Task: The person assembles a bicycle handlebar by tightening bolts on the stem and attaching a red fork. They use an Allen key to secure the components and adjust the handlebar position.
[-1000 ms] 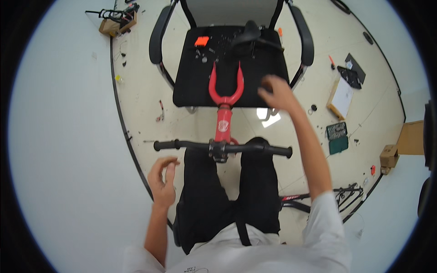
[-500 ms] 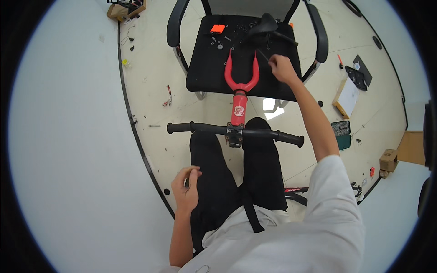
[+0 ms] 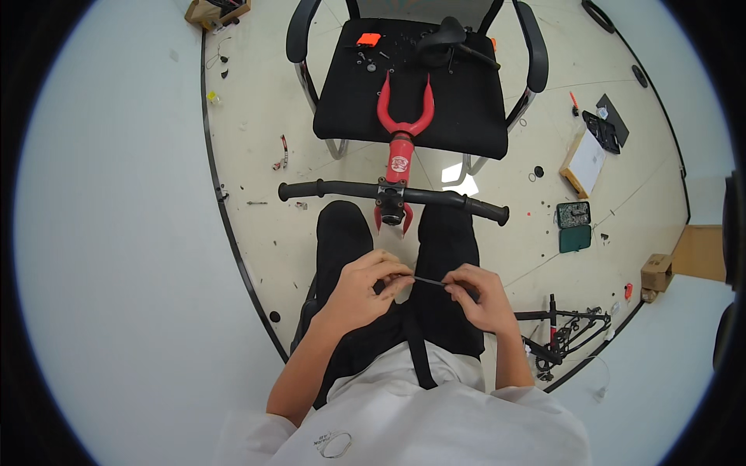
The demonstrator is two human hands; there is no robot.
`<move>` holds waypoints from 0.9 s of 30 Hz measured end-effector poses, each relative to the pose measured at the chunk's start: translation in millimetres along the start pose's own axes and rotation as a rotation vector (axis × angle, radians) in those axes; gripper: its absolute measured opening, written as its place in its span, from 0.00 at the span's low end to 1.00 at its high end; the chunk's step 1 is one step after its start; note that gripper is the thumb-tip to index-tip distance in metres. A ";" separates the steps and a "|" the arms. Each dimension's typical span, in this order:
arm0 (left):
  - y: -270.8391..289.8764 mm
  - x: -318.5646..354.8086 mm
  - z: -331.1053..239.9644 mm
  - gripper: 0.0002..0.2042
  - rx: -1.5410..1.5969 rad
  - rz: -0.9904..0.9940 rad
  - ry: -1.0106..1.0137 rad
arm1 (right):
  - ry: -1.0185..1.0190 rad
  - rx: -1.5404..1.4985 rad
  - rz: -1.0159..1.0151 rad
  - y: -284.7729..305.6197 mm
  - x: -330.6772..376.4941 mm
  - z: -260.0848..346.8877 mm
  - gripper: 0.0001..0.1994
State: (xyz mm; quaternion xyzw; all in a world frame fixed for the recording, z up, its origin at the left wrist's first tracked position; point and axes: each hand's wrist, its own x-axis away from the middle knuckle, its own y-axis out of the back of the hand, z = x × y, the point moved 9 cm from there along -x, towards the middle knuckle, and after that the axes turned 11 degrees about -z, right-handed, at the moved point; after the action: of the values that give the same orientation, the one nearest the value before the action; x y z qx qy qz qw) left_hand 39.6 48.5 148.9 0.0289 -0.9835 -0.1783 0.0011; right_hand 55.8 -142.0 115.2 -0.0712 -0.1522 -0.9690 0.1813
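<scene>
Pale, glossy floor tiles (image 3: pixel 256 147), with thin dark joints and a bright patch of reflected light; smooth white walls at both sides. Black office chair (image 3: pixel 474 124) faces the person: matte fabric seat, glossy curved armrests, bright metal legs. On the seat: flat orange item (image 3: pixel 368 39), small loose metal parts (image 3: pixel 371 67), dark saddle (image 3: pixel 444 35) with a smooth, rounded shell.

Thin rod (image 3: pixel 429 281): dark grey, slender, straight along its visible length, metallic in look. It sits in front of the person, over the gap between the thighs and the right thigh. Long axis runs left to right, right end slightly nearer the body. Both ends are covered by fingers; end shapes cannot be told.

Left hand (image 3: pixel 365 289): thumb and forefinger pinched narrow on the rod's left end, other fingers curled. Right hand (image 3: pixel 483 299): thumb and fingertips closed on its right end, palm partly turned inward.

Red fork (image 3: pixel 401 128), glossy paint, U-shaped, prongs pointing away from the person over the seat. Black handlebar (image 3: pixel 346 188) lies crosswise beyond the hands, apart from them, with ribbed-looking grips and a dark clamp (image 3: pixel 391 190) at centre. Dark bicycle frame (image 3: pixel 553 326) on the floor at right.
</scene>
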 end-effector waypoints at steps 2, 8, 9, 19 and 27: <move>11.7 2.0 0.0 0.06 -0.032 -0.043 -0.048 | 0.072 0.084 0.079 -10.6 -12.9 14.5 0.05; 22.8 -4.7 -6.2 0.05 -0.081 -0.137 -0.158 | 0.278 0.183 0.219 -60.6 -42.6 69.1 0.09; 29.4 -5.8 -6.7 0.07 -0.020 -0.220 -0.189 | 0.287 0.214 0.201 -64.4 -46.6 73.8 0.09; 87.5 -55.7 3.3 0.30 -0.631 -0.475 -0.425 | 0.873 0.747 0.443 -32.4 -136.8 104.8 0.07; 108.4 -92.9 93.8 0.23 -0.825 -0.023 -0.283 | 1.567 0.896 0.786 -55.0 -139.2 139.2 0.07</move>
State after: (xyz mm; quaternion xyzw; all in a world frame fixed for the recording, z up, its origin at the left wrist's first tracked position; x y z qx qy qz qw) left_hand 125.0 188.0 99.8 0.0123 -0.8200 -0.5587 -0.1240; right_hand 175.5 -2.6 204.8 0.6210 -0.3075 -0.4655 0.5506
